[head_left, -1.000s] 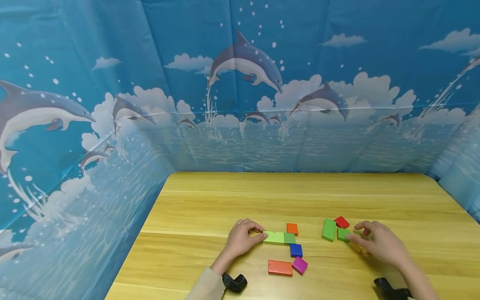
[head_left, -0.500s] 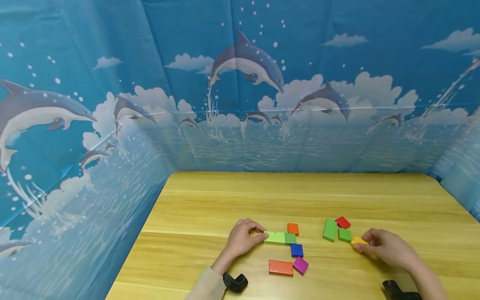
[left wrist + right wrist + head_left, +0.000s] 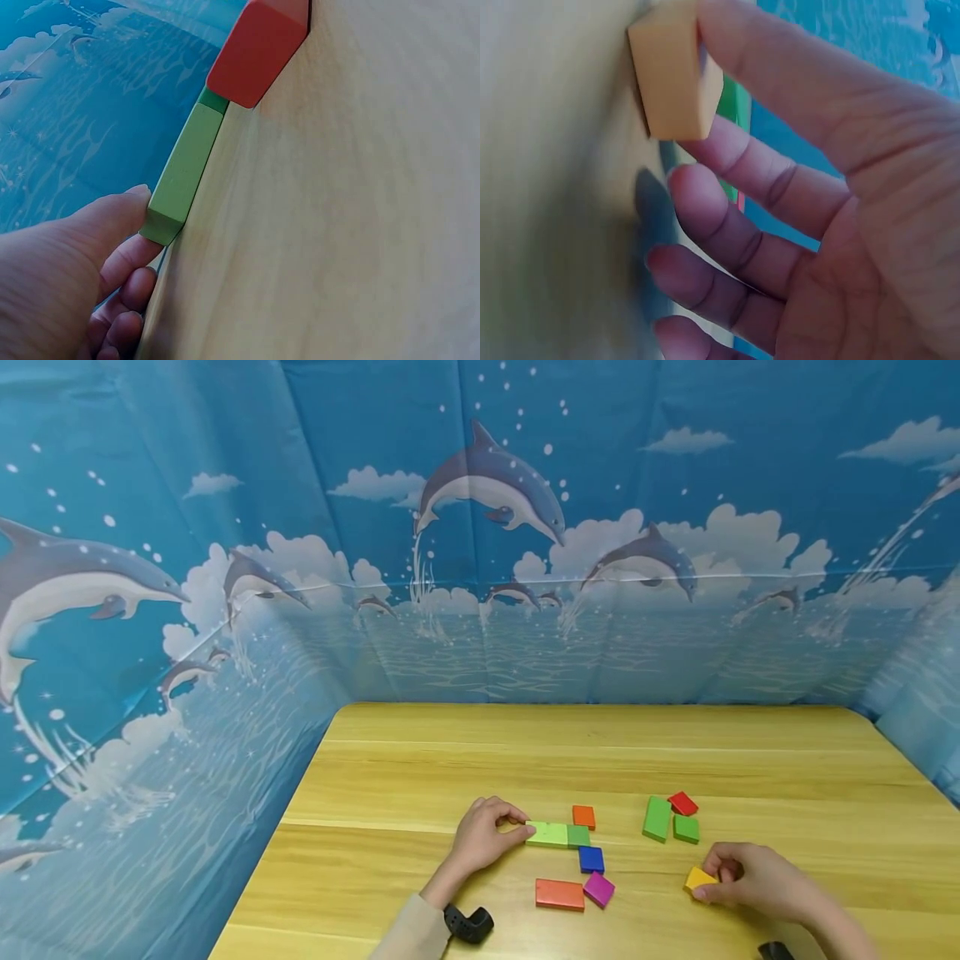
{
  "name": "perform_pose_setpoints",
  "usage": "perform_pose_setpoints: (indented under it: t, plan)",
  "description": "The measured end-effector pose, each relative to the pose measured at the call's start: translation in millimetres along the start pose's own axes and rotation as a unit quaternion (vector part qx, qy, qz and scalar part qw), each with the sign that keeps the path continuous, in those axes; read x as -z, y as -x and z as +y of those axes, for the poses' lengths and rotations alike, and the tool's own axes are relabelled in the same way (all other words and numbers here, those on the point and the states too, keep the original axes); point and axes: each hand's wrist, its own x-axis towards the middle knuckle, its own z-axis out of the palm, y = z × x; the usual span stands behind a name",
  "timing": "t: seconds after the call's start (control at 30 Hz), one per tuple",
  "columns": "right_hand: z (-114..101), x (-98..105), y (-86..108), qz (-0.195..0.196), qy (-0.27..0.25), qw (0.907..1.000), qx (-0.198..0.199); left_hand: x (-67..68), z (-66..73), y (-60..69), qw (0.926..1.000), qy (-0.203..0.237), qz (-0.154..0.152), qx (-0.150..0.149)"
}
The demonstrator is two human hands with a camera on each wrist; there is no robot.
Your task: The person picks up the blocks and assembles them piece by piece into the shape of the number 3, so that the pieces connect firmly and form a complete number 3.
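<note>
In the head view my left hand pinches the near-left end of a light green block between thumb and forefinger. That block lies flat, its other end against a small dark green block. On the right, my right hand pinches a small yellow block between thumb and forefinger. The right wrist view shows the yellow block close to the tabletop, the other fingers loosely bent below it; whether it touches the table I cannot tell. The left wrist view shows my thumb on the light green block.
Around the green row lie an orange block, a blue block, a magenta block and a long red-orange block. Farther right sit a long green block, a red block and a small green block on the wooden table.
My right hand has taken hold of the yellow block beside the small green one and brought it nearer to me and slightly left. The left hand has stayed in place.
</note>
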Motion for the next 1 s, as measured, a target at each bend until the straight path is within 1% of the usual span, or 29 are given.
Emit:
perform_pose_setpoints:
  t: [0.1, 0.2, 0.23, 0.3, 0.43, 0.63, 0.73, 0.8, 0.93, 1.0]
  plan:
    - [-9, -9, -1.2, -0.007, -0.015, 0.9991, 0.039, -0.1, -0.7, 0.5, 1.0, 0.001, 0.001, 0.0]
    - [-19, -18, -2.7, -0.001, -0.016, 0.997, 0.075, -0.5, -1.3, 1.0, 1.0, 0.004, 0.001, 0.002]
    - [-23, -20, -3.6, 0.0, -0.016, 0.9966, 0.081, -0.6, -1.3, 1.1, 1.0, 0.005, 0.001, 0.003]
    - [-29, -25, -5.8, -0.002, -0.012, 0.9962, 0.086, -0.9, -1.3, 1.4, 1.0, 0.007, 0.001, 0.003]
    - [-39, -34, -10.2, -0.015, -0.013, 0.9971, 0.073, -1.1, -0.6, 1.6, 1.0, 0.004, 0.001, -0.001]
    - [-54, -46, -15.3, -0.039, -0.013, 0.9968, 0.068, -1.5, 0.0, 1.4, 1.0, 0.003, 0.002, -0.002]
    - [-63, -50, -17.6, -0.043, 0.005, 0.996, 0.078, -1.4, 0.0, 0.5, 1.0, 0.003, 0.002, -0.004]
    - [-69, -52, -19.4, -0.041, 0.026, 0.9942, 0.096, -1.2, 0.2, -0.1, 1.0, 0.004, 0.002, -0.003]
    - [-80, -60, -23.3, -0.033, 0.072, 0.988, 0.133, -1.1, 0.0, -0.8, 1.0, 0.003, 0.002, -0.001]
    - [-86, -65, -25.4, -0.032, 0.086, 0.9848, 0.148, -1.4, -0.3, -0.9, 1.0, 0.002, 0.002, -0.003]
